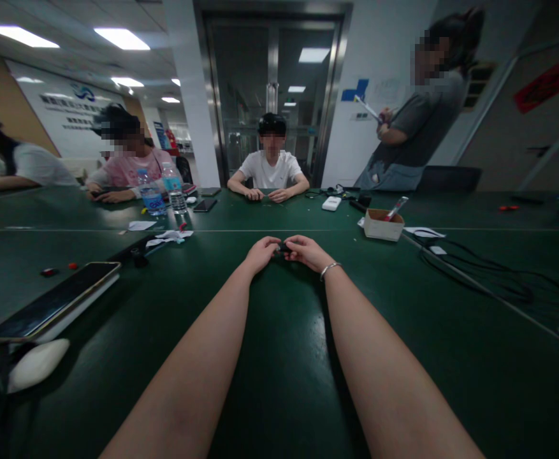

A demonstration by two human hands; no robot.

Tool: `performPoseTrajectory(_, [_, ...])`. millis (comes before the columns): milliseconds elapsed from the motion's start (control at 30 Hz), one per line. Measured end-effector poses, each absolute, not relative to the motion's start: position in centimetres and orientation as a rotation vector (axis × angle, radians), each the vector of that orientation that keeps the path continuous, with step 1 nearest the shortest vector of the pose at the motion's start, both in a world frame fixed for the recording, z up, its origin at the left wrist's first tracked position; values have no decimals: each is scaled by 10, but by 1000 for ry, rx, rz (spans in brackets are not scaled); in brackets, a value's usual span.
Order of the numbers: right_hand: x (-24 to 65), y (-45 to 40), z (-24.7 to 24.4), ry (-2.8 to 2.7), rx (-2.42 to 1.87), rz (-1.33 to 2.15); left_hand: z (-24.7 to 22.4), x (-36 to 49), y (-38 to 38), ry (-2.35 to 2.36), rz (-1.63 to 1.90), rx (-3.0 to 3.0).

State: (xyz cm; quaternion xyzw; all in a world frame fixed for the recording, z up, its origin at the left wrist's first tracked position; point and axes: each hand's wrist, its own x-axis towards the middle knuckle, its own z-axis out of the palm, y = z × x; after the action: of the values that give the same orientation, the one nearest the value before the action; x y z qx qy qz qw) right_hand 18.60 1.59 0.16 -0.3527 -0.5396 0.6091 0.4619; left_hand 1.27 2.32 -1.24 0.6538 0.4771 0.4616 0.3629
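Note:
Both my arms reach forward over the green table (279, 395). My left hand (262, 253) and my right hand (306, 250) meet near the middle of the table. Between their fingertips is a small black object (283, 247), too small and too covered by fingers to name. The right fingers are closed on it, thumb and fingers pinching. At its left end the left fingers are pinched together as well, around something that is mostly hidden. A silver bracelet (329, 271) circles my right wrist.
At left lie a phone (54, 303) on a white box and a white rounded object (39, 364). Two water bottles (173, 188) stand farther back. An open carton (383, 226) and black cables (489, 268) are at right. People sit opposite; another stands at right.

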Motion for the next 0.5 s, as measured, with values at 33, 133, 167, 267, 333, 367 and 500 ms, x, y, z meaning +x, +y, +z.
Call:
performPoseTrajectory(33, [186, 16, 2, -1327, -867, 1498, -12, 12, 23, 1231, 1174, 1691])
performPoseTrajectory(133, [186, 16, 2, -1321, -871, 1497, -11, 12, 22, 1232, 1153, 1722])
performPoseTrajectory(167, [186, 15, 2, -1322, -871, 1498, -11, 12, 21, 1232, 1162, 1718])
performPoseTrajectory(267, [186, 14, 4, -1322, -864, 1500, -9, 12, 20, 1237, 1187, 1657])
performPoseTrajectory(333, [186, 13, 5, -1316, -867, 1503, -9, 11, 20, 1242, 1168, 1633])
performPoseTrajectory(367, [186, 12, 5, -1310, -872, 1502, -9, 11, 20, 1241, 1158, 1637])
performPoseTrajectory(500, [185, 12, 5, -1295, -898, 1499, -11, 11, 22, 1218, 1162, 1689])
